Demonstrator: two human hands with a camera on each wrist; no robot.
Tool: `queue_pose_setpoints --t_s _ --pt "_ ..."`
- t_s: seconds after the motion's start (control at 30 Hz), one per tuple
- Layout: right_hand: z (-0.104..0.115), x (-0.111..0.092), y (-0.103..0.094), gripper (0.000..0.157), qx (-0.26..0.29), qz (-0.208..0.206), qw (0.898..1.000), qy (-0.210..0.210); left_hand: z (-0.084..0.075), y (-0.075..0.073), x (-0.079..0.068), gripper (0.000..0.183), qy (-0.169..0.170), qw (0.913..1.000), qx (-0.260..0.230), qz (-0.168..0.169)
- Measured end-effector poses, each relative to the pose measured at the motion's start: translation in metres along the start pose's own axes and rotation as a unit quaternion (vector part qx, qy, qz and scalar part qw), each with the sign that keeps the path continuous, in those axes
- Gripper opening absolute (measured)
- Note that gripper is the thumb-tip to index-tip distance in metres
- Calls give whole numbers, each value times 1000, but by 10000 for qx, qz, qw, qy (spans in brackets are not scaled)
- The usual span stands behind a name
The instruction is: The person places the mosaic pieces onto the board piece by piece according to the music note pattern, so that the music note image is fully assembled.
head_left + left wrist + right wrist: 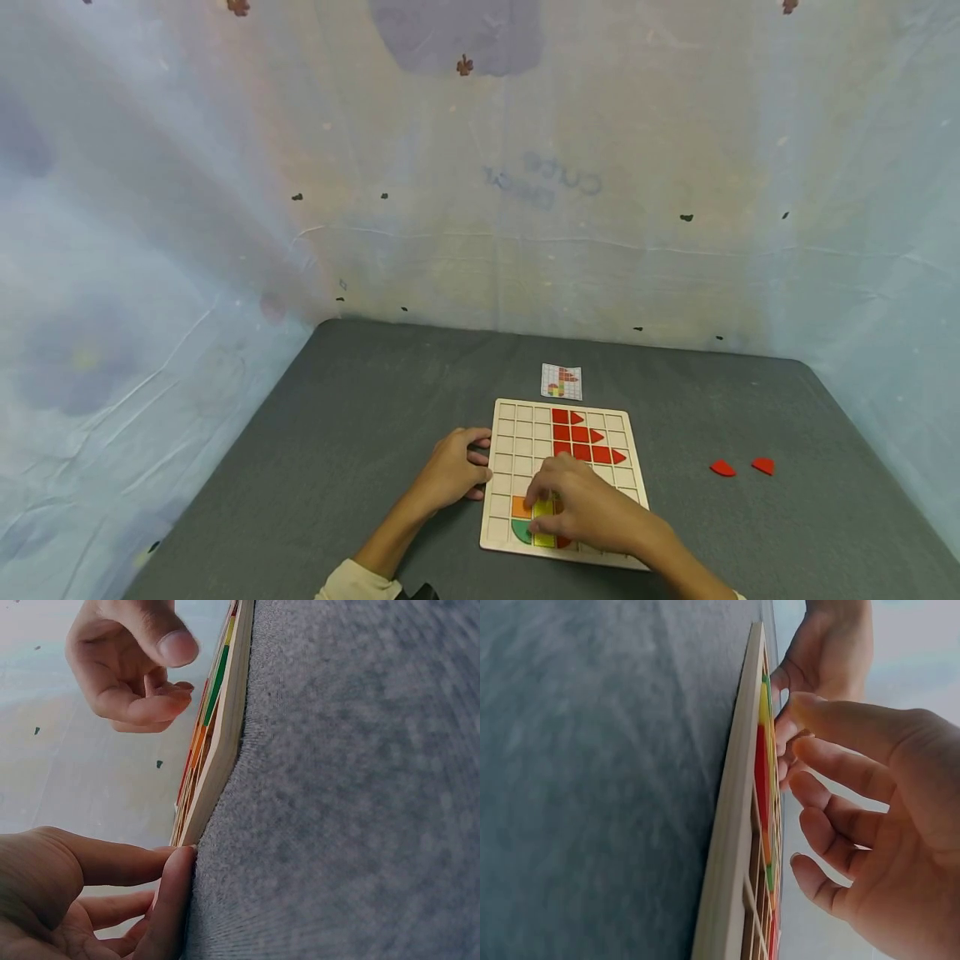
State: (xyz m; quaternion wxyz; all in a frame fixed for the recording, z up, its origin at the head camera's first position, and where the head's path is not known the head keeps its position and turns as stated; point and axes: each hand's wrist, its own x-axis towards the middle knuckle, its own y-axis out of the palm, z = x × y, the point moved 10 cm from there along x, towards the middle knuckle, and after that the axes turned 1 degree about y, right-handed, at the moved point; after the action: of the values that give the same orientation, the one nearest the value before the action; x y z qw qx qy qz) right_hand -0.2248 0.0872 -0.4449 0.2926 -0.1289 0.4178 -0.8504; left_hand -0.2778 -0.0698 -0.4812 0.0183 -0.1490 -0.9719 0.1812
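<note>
A wooden grid board (504, 447) lies on the table. My left hand (452, 468) rests beside its left edge, thumb and fingertips touching the rim. Over the lower part of the board hovers my right hand (592, 507), fingers loosely bent, with nothing visible between them in the right wrist view. Under and around its fingertips lie an orange square (519, 507), a green rounded piece (521, 530) and a yellow square (543, 540). The hand partly covers other pieces there. Red squares (581, 434) ending in red triangles (618, 457) form rows in the board's upper half.
Behind the board lies a small pattern card (562, 382) with a coloured grid picture. Two loose red pieces with a curved side, one (723, 468) nearer and another red piece (763, 466) farther right, lie on the grey table (360, 400). A patterned curtain (480, 275) hangs behind.
</note>
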Motion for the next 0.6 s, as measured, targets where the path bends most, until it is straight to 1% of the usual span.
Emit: queue_pose_setpoints --t_s 0.07,0.33,0.47,0.6 --pt "-6 -2 -4 15 89 -99 9998 110 0 0 0 61 15 10000 5 3" --pt "-23 -13 -27 16 -14 -684 9973 277 -2 1 -1 61 54 10000 53 21" --pt "-32 -19 -42 18 9 -906 9954 312 -2 1 -1 61 71 10000 38 30" --pt "-44 -26 -60 18 -54 -1146 9924 449 -1 1 -1 62 80 10000 22 31"
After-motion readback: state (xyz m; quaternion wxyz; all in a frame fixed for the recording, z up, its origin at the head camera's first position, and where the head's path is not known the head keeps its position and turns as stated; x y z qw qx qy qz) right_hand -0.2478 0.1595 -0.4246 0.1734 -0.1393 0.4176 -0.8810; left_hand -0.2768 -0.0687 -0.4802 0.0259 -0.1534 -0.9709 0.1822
